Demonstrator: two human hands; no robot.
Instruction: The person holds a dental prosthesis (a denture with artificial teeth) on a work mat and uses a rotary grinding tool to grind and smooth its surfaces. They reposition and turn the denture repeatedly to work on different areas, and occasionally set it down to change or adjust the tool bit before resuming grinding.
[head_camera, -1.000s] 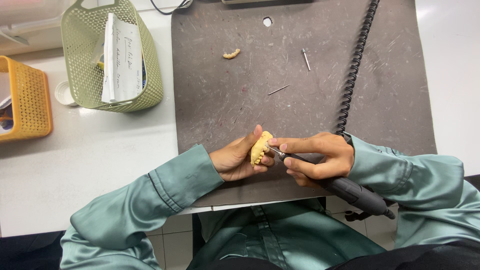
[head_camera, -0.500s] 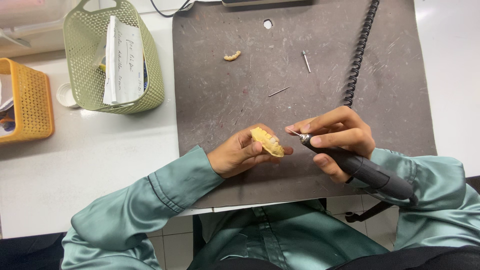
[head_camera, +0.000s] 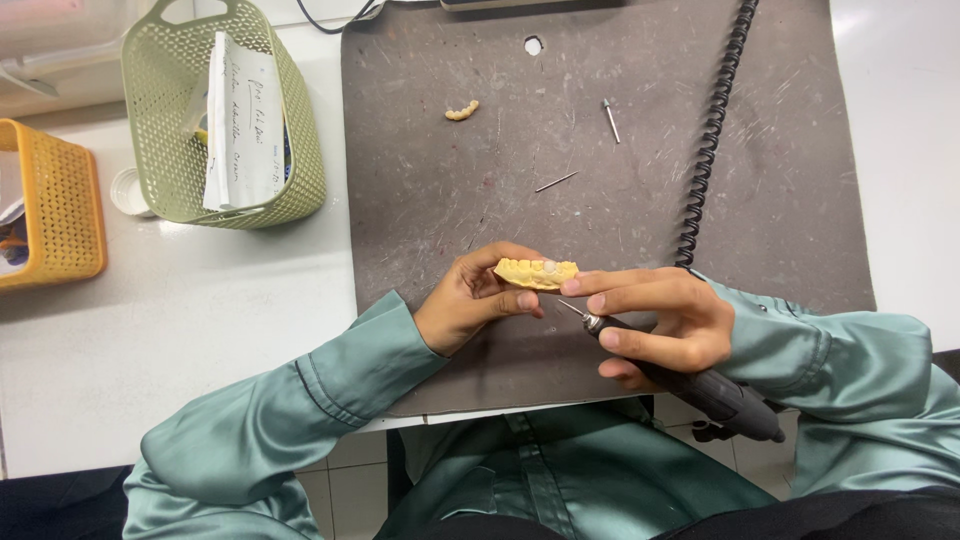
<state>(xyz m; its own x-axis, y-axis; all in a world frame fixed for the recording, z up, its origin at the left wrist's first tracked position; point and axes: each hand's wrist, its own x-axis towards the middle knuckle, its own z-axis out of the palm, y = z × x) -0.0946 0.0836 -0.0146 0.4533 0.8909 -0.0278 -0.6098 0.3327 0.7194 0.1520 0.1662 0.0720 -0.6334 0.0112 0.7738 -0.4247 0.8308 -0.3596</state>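
My left hand holds a yellow dental cast by its left end, teeth side showing, just above the dark grey mat. My right hand grips a black rotary handpiece like a pen. Its thin metal bit points up-left, just under the cast. My right index finger rests along the cast's right end.
A small yellow tooth piece and two loose metal burs lie on the mat. A coiled black cable runs along the right side. A green basket with papers and an orange basket stand at the left.
The cast has turned from edge-on to lying level between both hands. My right hand has moved back in, with its index finger now on the cast and the bit beneath it.
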